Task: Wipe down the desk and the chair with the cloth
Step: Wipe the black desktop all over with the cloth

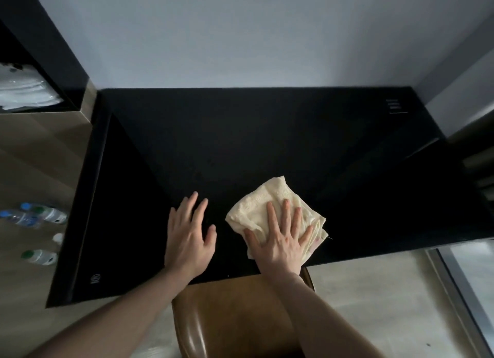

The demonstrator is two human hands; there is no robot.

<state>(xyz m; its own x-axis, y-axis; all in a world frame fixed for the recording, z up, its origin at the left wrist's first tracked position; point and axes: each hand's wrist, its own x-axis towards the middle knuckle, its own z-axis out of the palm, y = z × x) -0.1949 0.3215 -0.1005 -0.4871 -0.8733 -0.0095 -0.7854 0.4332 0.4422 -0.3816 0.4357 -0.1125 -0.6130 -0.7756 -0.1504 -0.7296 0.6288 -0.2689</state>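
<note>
Cream folded cloth [275,214] lies near the front edge of the black desk [240,133], pressed flat under the right hand [280,240], fingers spread, not clenched. The left hand [188,237] rests open on the desk beside it. Brown chair [238,315] below, partly cut off. Bottles [40,224] stand on the floor at left, contents indistinct.

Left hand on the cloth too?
No. The left hand rests flat on the bare desk; only the right hand presses the cloth.
</note>
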